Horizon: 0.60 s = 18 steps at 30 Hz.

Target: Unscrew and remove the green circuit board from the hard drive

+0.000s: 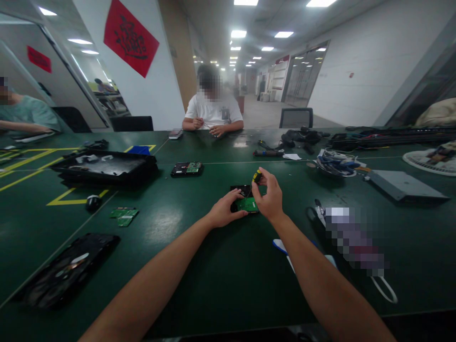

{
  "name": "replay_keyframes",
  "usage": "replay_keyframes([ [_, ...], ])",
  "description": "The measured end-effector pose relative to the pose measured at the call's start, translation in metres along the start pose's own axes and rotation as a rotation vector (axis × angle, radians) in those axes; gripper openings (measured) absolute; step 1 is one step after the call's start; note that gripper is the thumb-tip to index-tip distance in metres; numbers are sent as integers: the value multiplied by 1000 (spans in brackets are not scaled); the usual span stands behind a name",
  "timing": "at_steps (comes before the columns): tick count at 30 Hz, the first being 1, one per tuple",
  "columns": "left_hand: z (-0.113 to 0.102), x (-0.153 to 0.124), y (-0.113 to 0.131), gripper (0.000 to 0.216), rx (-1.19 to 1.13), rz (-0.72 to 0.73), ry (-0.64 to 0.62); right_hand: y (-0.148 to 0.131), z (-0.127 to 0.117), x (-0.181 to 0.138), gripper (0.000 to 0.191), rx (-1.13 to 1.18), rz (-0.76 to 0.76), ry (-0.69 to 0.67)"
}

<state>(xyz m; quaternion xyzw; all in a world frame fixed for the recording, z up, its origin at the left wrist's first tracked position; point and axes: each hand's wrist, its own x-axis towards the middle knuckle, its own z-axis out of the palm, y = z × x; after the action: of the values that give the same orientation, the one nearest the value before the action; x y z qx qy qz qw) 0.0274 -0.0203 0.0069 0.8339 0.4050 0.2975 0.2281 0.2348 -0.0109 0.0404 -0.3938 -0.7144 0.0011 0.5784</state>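
A small black device with a green circuit board lies on the green table in front of me. My left hand grips its left edge, fingers curled around it. My right hand is closed around a screwdriver with a yellow and black handle, held upright over the board's right side. The tool's tip is hidden behind my fingers.
Another black drive with a green board lies farther back. A black tray sits at left, loose green boards and a black panel nearer. Cables, a grey box and scissors lie right. A person sits across the table.
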Motion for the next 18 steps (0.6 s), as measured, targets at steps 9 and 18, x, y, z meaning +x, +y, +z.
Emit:
replay_keyframes([
  [9,2,0,-2,62,5,-2,9,1,0,1,52,-8,-1,3],
  [18,2,0,-2,62,-7,-8,9,2,0,0,51,-14,-13,7],
])
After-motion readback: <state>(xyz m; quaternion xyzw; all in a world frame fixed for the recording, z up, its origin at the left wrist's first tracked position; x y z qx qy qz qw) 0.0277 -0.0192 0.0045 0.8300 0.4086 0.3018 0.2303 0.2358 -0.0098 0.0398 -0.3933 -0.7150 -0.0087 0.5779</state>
